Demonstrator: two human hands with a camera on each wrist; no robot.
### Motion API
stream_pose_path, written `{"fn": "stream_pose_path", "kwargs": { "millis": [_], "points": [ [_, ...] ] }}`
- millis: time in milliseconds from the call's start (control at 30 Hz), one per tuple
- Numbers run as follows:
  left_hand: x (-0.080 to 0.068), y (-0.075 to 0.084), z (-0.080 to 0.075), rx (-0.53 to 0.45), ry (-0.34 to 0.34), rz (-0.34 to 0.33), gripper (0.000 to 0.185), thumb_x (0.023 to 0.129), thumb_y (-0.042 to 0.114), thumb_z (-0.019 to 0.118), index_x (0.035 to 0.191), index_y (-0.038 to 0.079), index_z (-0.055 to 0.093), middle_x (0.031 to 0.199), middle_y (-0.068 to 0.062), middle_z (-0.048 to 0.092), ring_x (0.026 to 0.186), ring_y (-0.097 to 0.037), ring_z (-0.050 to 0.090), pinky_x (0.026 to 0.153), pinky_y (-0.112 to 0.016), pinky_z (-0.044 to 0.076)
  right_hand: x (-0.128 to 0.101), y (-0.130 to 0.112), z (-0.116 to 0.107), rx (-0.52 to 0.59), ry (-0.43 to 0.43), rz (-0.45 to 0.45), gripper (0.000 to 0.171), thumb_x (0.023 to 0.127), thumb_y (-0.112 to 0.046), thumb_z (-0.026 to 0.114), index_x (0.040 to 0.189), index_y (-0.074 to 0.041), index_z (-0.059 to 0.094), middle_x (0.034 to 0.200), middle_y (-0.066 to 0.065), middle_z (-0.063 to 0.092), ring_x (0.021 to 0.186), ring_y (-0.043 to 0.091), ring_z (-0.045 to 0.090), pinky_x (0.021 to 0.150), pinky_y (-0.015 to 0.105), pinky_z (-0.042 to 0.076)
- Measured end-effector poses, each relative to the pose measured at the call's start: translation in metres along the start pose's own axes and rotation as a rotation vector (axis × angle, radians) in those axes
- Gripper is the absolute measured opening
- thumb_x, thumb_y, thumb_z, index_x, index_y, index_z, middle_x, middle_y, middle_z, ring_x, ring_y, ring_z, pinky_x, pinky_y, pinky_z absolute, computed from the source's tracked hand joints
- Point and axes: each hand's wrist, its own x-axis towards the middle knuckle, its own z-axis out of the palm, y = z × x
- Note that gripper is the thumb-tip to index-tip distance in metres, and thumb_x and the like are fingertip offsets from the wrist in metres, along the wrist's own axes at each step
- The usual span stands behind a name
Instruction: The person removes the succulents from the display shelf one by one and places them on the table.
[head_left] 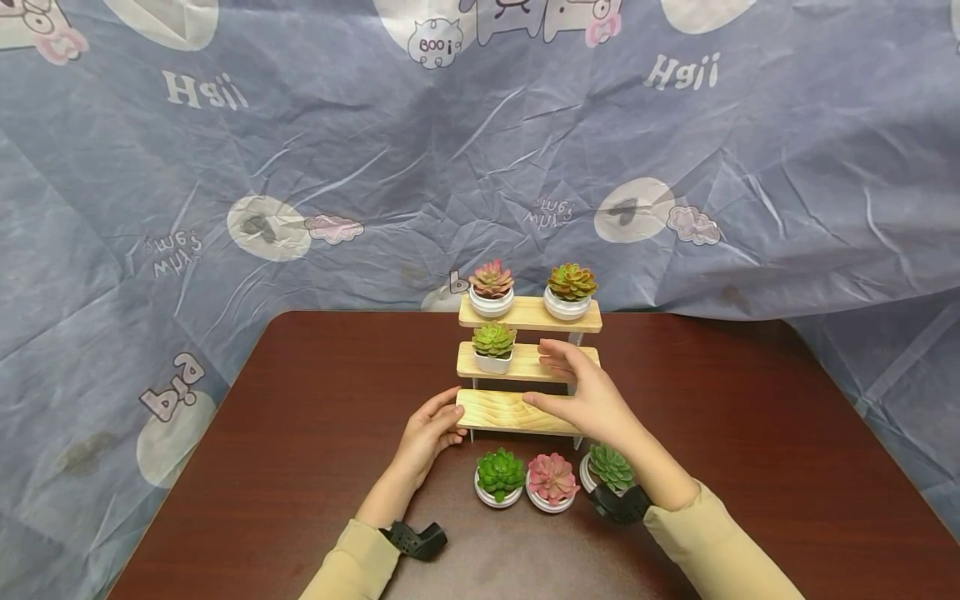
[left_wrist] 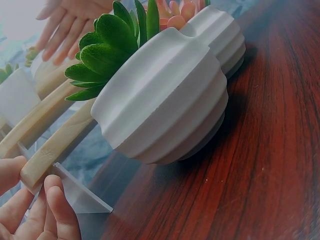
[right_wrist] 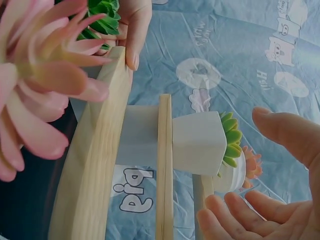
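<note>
A three-tier wooden shelf [head_left: 497, 412] stands on the table, its boards held by clear supports. My left hand [head_left: 424, 435] grips the left end of the lowest board [left_wrist: 47, 150], thumb on one face and fingers on the other. My right hand [head_left: 592, 402] hovers over the shelf's right side, fingers spread, holding nothing; the right wrist view shows the palm [right_wrist: 280, 220]. On the middle board, at left, sits a green succulent in a square white pot [head_left: 493, 363]. Up on the top board are a pink-tipped succulent [head_left: 491, 280] and a yellow-green succulent [head_left: 572, 282].
In front of the shelf stand a bright green succulent [head_left: 500, 473], a pink succulent [head_left: 552, 477] and a grey-green succulent [head_left: 611, 467], each in a white pot. The last is partly behind the right wrist's black band [head_left: 621, 504]. A printed blue-grey cloth [head_left: 420, 167] hangs behind the table.
</note>
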Motion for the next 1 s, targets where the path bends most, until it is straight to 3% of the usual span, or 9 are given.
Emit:
{"fn": "stream_pose_path", "kwargs": {
  "millis": [233,633,1000],
  "points": [
    [0.0,-0.001,-0.001,0.001,-0.01,0.004,0.048,0.093,0.015,0.06,0.138,0.007,0.045,0.095,-0.003,0.062,0.072,-0.013,0.06,0.063,-0.023,0.051,0.009,-0.001,0.002,0.01,-0.013,0.029,0.075,0.076,-0.025,0.08,0.137,-0.003,0.042,0.132,0.018,0.05,0.119,0.03,0.051,0.1,0.041,0.04],
    [0.0,-0.001,0.001,-0.019,0.001,0.002,0.05,0.092,0.013,0.061,0.138,0.004,0.045,0.096,-0.004,0.061,0.071,-0.013,0.059,0.062,-0.023,0.05,0.026,0.0,0.014,0.168,-0.029,0.085,0.075,0.076,-0.02,0.08,0.137,0.0,0.04,0.132,0.022,0.048,0.12,0.037,0.048,0.096,0.045,0.043],
    [0.0,0.001,0.001,-0.007,0.001,-0.005,0.049,0.092,0.013,0.061,0.138,0.004,0.045,0.096,-0.004,0.061,0.071,-0.013,0.059,0.062,-0.023,0.05,0.032,-0.001,0.02,0.177,-0.042,0.143,0.074,0.078,-0.019,0.078,0.138,-0.003,0.039,0.129,0.021,0.05,0.119,0.037,0.049,0.099,0.044,0.041]
  ]
}}
